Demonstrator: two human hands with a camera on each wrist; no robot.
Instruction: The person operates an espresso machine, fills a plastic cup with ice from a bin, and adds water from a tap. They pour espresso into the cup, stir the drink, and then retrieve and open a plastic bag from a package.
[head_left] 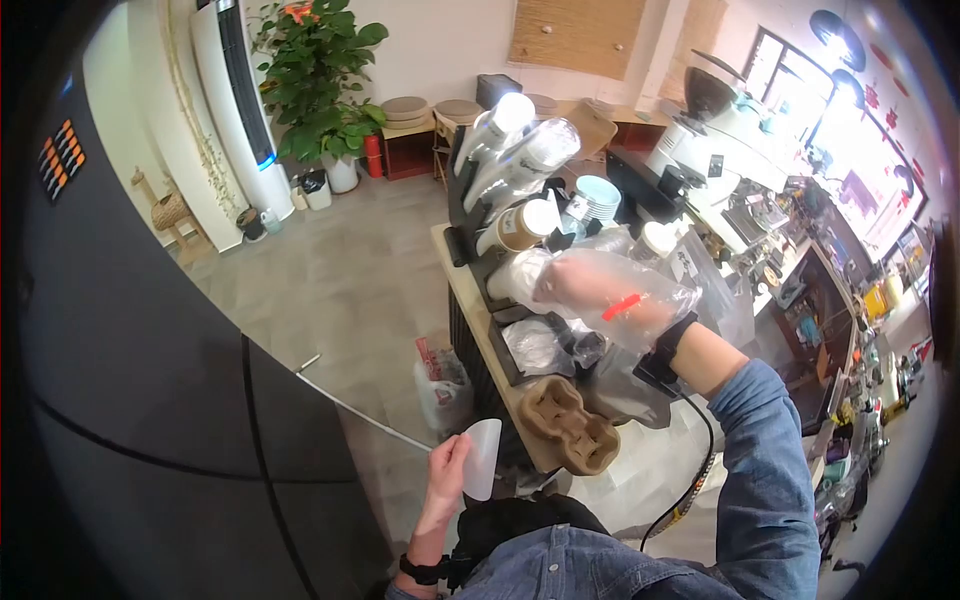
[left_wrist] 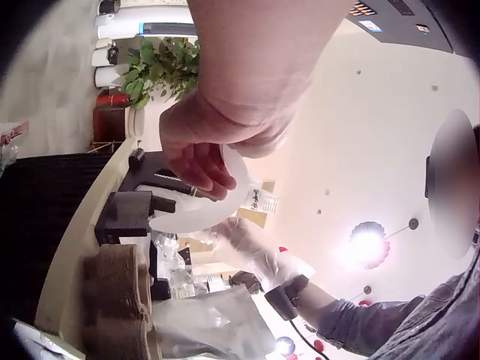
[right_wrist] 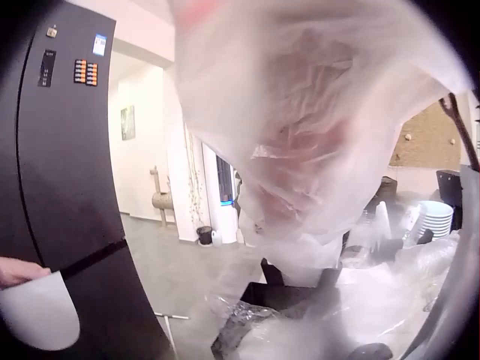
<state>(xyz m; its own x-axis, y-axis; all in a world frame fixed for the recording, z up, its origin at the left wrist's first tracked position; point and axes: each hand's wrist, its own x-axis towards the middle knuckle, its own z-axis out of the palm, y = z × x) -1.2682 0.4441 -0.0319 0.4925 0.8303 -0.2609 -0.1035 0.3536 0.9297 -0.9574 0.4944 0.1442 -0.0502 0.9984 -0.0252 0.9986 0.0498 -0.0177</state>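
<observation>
My left hand (head_left: 449, 468) pinches a thin white sheet with a rounded edge (head_left: 484, 460), thumb on one side and fingers on the other. In the left wrist view the sheet (left_wrist: 202, 216) curves out below the fingers. My right hand (head_left: 580, 285) is inside a clear plastic bag (head_left: 650, 290) with a red mark, reaching over the counter at a black holder rack. Just beyond its fingers is a white, cup-like thing (head_left: 515, 277) in the rack. In the right wrist view the cloudy plastic blurs the fingers, and I cannot tell whether they grip anything.
Sleeves of cups and lids (head_left: 525, 225) stand beyond the right hand. A brown cardboard cup carrier (head_left: 570, 425) sits at the counter's near end. A white bag (head_left: 443, 390) is on the floor beside the counter. A dark cabinet (head_left: 130, 350) stands at left.
</observation>
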